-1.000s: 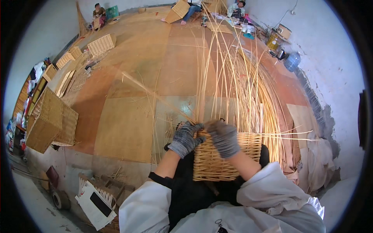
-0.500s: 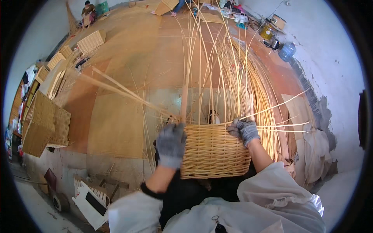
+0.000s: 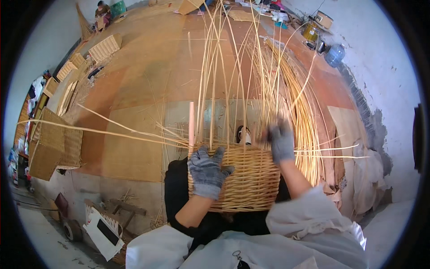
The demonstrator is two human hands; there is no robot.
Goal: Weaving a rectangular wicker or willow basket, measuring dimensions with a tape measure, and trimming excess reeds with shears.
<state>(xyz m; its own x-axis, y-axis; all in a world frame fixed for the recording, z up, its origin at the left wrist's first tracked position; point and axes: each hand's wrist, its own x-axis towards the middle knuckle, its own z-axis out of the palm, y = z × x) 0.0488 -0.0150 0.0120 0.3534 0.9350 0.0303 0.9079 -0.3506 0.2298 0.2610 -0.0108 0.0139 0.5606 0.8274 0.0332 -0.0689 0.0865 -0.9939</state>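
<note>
The half-woven basket (image 3: 251,181) is held upright across the lap, its far rim turned outward, presumably so that its standing rods (image 3: 212,107) are left free to rise away from the body. The left hand (image 3: 207,172) is laid over the left end of the rim, fingers spread and thumb out, seemingly to steady the weave; whether it is closed around the rim cannot be told. The right hand (image 3: 281,141), apart from the left, is blurred at the right end, its grip unclear. One thick stick (image 3: 191,123) is stood at the left corner, perhaps as a corner post. Two long rods are seen trailing left; the standing rods overlap too much to be counted. One loose bundle (image 3: 309,134) is laid on the floor, right, and one blue bottle (image 3: 335,55) is set far right.
</note>
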